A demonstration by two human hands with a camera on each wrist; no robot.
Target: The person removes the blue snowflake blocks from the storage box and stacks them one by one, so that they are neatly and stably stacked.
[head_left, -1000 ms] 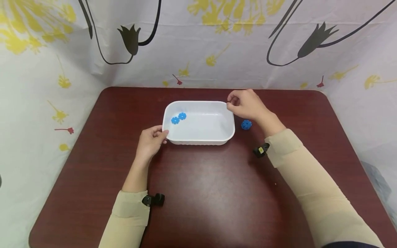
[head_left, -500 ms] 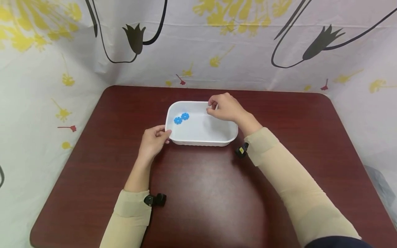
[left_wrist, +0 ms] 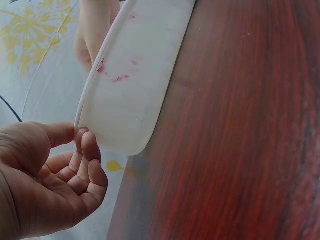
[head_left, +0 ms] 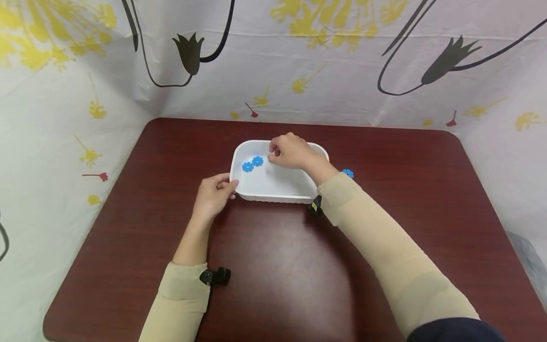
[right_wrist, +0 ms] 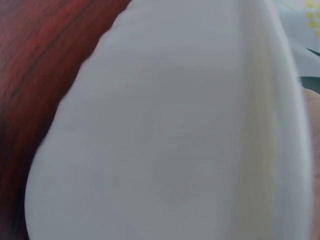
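In the head view, a white rectangular tray (head_left: 282, 183) stands on the table with two blue notched discs (head_left: 248, 167) lying close together at its left. My left hand (head_left: 211, 197) pinches the tray's left rim between thumb and fingers. The left wrist view shows this grip on the rim and the tray's outer side wall (left_wrist: 125, 90), which has red marks. Above the tray's inside is my right hand (head_left: 292, 152), fingers bent and fingertips just right of the discs; whether it holds anything is hidden. The tray's outer wall (right_wrist: 150, 125) fills most of the right wrist view.
Another blue notched piece (head_left: 348, 173) lies on the table right of the tray, partly behind the right forearm. The dark red-brown table (head_left: 273, 266) extends toward me. A patterned white cloth (head_left: 333, 104) hangs along the table's back edge.
My right hand has moved left from the tray's right rim to over its inside. The left hand keeps its hold on the rim. The view has shifted slightly.
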